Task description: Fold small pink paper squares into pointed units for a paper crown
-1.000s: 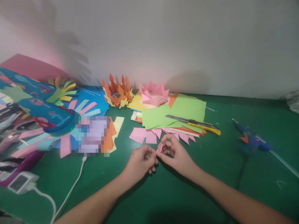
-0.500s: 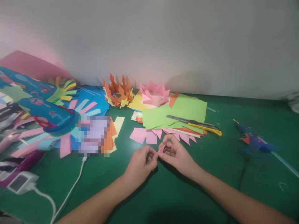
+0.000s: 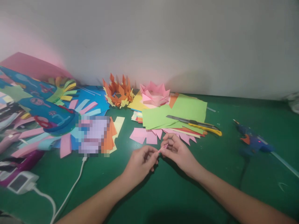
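Apparently the folding is partway: a small pink paper [image 3: 164, 147] looks creased narrow, while loose pink pieces [image 3: 139, 134] lie flat just beyond and a pink paper ring [image 3: 155, 99] stands behind them. Above the green table [image 3: 140, 202], the left hand [image 3: 141, 161] pinches its left end between fingertips; the right hand [image 3: 177, 151] clasps the other.
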`<state>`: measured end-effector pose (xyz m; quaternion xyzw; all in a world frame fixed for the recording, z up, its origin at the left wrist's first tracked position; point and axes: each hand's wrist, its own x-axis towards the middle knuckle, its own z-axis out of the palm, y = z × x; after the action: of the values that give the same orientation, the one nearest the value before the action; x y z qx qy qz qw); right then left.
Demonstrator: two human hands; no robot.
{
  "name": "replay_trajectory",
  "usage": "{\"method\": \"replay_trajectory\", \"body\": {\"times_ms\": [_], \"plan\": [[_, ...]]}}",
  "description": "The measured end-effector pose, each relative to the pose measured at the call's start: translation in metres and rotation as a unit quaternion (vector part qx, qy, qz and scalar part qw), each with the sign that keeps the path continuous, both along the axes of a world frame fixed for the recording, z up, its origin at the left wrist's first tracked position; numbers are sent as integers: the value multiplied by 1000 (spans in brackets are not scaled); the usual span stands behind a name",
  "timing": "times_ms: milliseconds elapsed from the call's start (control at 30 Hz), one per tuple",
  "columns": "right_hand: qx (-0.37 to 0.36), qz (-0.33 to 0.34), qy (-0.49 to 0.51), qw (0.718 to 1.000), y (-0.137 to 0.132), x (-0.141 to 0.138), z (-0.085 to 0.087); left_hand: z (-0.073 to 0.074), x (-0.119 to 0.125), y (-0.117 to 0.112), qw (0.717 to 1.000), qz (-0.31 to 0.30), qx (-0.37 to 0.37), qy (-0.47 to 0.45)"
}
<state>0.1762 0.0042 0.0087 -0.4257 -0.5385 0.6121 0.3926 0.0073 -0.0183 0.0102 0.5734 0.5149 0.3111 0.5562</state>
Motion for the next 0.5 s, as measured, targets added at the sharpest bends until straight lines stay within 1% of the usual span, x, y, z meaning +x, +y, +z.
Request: {"method": "replay_trajectory", "body": {"times_ms": [100,267,500], "plan": [[-4,-8,4,1000,0,0,0,-1,0,1,1000,19,-3,-2],[-5,0,10,1000,0,0,0,-4,0,2,1000,24,8,5],[-6,11,8,1000,-2,0,3,-2,1,1,999,34,-10,1]]}}
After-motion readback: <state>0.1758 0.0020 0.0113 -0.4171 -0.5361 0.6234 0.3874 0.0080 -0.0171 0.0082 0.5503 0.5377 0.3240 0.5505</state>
